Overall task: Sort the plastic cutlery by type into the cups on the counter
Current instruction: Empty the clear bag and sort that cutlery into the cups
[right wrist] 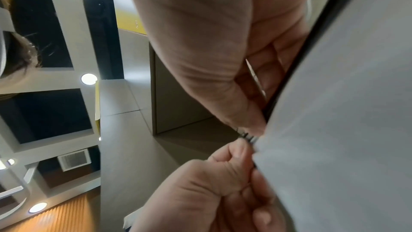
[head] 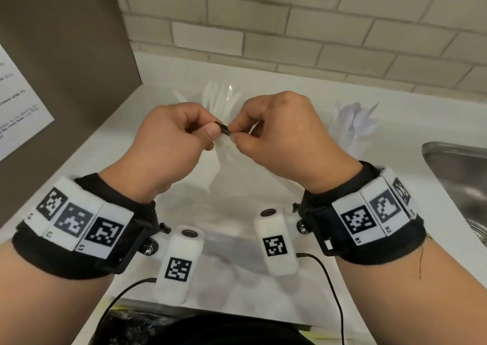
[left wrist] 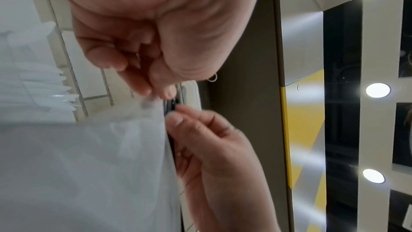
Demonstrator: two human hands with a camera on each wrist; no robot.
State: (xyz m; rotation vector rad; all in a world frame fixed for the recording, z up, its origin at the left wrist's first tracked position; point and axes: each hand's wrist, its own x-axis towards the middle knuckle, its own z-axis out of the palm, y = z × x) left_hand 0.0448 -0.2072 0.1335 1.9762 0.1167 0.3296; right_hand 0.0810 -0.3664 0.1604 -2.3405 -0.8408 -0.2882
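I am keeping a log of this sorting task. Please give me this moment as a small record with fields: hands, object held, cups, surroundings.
left hand: left hand pinches the top of the clear plastic bag
right hand: right hand pinches the same bag top, at a small dark piece
bag contents: too blurred to tell
cups: center cup and right cup, both holding white cutlery
surface: white counter
nearby: metal sink on the right

head: down at hands (head: 226, 131) | wrists: close, upward, perhaps sideways
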